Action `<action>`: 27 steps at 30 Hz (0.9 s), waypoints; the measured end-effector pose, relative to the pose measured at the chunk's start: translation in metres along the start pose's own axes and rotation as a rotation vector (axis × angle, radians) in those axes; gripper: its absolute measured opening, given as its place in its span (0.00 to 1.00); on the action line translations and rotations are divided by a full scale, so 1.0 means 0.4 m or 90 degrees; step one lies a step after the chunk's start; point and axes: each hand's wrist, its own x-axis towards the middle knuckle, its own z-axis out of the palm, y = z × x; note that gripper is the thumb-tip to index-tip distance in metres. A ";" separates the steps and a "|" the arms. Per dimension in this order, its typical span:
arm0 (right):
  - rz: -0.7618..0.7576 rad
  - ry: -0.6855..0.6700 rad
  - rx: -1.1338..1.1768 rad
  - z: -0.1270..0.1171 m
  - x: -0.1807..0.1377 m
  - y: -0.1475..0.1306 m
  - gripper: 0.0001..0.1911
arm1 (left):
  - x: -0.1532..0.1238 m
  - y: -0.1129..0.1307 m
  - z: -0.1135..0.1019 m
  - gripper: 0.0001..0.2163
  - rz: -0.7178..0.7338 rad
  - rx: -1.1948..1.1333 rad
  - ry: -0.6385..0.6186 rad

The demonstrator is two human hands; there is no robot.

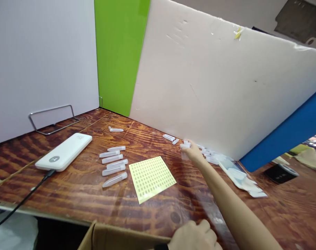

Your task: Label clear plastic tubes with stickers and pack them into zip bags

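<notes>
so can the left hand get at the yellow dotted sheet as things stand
Probably yes: the left hand sits at the near edge of the wooden table, with nothing standing between it and the yellow dotted sheet. The right arm passes to the sheet's right, leaving the way free.

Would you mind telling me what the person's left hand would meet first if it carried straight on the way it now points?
The left hand would probably meet the right forearm first, as that arm crosses just ahead of its fingers. Depth is hard to judge here, so it might pass just under the arm.
</notes>
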 end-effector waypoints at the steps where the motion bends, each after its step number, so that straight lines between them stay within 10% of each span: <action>1: -0.018 0.008 0.031 0.000 -0.029 -0.003 0.13 | 0.000 0.003 -0.004 0.12 0.001 0.037 0.027; 9: -0.064 0.075 0.198 0.021 -0.194 0.070 0.26 | -0.030 0.038 -0.095 0.21 -0.045 0.047 0.025; 27: -0.149 0.062 0.135 0.035 -0.220 0.095 0.19 | -0.036 0.041 -0.138 0.17 -0.064 0.007 -0.043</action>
